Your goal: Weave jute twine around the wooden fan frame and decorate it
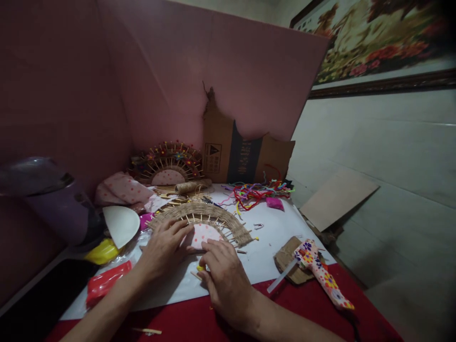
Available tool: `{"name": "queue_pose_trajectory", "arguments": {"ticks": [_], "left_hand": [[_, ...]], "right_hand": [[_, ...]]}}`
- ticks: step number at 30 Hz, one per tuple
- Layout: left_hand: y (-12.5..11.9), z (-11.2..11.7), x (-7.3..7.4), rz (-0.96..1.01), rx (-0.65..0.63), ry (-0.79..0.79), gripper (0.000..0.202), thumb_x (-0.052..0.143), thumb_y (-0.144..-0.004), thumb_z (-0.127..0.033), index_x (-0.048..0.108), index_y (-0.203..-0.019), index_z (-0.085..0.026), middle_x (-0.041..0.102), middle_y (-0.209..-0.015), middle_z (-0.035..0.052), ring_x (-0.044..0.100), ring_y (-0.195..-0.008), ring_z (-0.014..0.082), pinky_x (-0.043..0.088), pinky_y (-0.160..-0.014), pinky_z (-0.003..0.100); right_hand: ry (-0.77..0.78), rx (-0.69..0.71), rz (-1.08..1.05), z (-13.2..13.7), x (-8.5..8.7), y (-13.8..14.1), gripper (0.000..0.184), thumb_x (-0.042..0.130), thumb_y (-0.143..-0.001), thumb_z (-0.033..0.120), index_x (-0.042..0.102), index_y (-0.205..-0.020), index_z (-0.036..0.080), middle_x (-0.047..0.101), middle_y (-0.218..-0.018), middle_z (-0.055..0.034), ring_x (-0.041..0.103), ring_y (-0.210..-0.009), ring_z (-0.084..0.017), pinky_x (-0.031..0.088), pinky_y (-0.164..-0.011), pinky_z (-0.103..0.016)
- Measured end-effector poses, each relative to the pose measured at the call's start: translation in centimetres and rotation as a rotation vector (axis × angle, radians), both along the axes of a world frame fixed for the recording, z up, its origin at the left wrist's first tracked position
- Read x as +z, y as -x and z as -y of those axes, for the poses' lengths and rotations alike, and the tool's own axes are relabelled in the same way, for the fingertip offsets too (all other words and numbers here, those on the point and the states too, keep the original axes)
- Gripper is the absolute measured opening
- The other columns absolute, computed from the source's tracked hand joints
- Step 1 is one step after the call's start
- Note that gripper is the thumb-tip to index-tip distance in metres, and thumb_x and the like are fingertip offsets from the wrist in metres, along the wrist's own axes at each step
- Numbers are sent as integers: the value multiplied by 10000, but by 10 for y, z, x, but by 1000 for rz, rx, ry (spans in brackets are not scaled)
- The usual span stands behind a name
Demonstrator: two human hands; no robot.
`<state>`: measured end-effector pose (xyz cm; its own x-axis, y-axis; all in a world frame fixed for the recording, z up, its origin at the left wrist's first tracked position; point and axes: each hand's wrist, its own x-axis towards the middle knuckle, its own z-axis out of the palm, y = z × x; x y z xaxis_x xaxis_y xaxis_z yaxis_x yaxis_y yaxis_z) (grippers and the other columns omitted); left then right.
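Note:
A half-round woven fan (210,212) lies on the white sheet, with thin sticks spreading from its dotted pink centre (204,234). My left hand (164,247) rests on the fan's left side, fingers stretched over the sticks and the edge of the pink centre. Just in front of the fan, my right hand (226,273) pinches a small stick with a yellow tip (200,269) between thumb and fingers. Another yellow bead (256,238) sits on a stick end at the fan's right.
A finished-looking fan (169,166) leans at the back beside torn cardboard (224,147). Coloured pipe cleaners (249,194) lie behind right. A flower-patterned glue gun (320,270) rests on cardboard at right. Red (107,282) and yellow packets (103,251) and a white half-disc (121,223) are at left.

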<state>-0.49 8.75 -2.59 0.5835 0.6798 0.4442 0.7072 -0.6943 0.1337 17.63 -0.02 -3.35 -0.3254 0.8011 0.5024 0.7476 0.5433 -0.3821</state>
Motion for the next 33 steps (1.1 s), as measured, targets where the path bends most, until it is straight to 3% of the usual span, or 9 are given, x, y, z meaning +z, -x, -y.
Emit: {"name": "queue_pose_trajectory", "arguments": {"ticks": [4,9,17,26,29,33], "left_hand": [[-6,1,4,-37,11,37,406,593,-759,-410,565,-1127,-240,600,-1172,61,462,-1055,280,348,-872,430],[-13,2,12,-83,68,47,284,581,-766,-393,602,-988,-217,622,-1081,70,482,-1022,273,333,-846,424],[-7,-4,4,-83,31,22,445,539,-775,-473,524,-1149,-231,578,-1150,72,425,-1068,287,301,-886,449],[-4,-10,8,-103,-2,62,514,547,-754,-481,494,-1207,-244,516,-1210,88,414,-1085,284,319,-889,449],[-7,-10,13,-126,-31,53,523,558,-745,-465,490,-1218,-255,460,-1303,83,391,-1113,292,320,-896,448],[-18,-10,27,-199,-65,106,507,577,-718,-378,507,-1201,-240,545,-1226,56,439,-1024,271,334,-872,422]], "right_hand": [[13,5,6,0,1,0,119,573,-766,148,550,-880,172,557,-1174,-84,441,-1134,-225,271,-1024,-411],[21,8,13,0,3,-1,127,600,-762,162,544,-876,170,567,-1138,-72,458,-1098,-214,277,-1005,-390],[39,5,35,-1,4,-2,126,600,-767,168,537,-876,170,555,-1134,-65,458,-1075,-214,280,-985,-383],[42,-9,31,-3,1,-1,140,613,-759,177,535,-875,171,550,-1138,-66,458,-1069,-222,291,-964,-389],[37,-4,46,-3,1,-1,140,613,-757,178,535,-873,169,549,-1139,-70,456,-1069,-226,288,-965,-393],[26,-1,68,-3,1,-2,150,618,-750,179,535,-874,167,542,-1154,-73,452,-1075,-230,290,-966,-400]]}}
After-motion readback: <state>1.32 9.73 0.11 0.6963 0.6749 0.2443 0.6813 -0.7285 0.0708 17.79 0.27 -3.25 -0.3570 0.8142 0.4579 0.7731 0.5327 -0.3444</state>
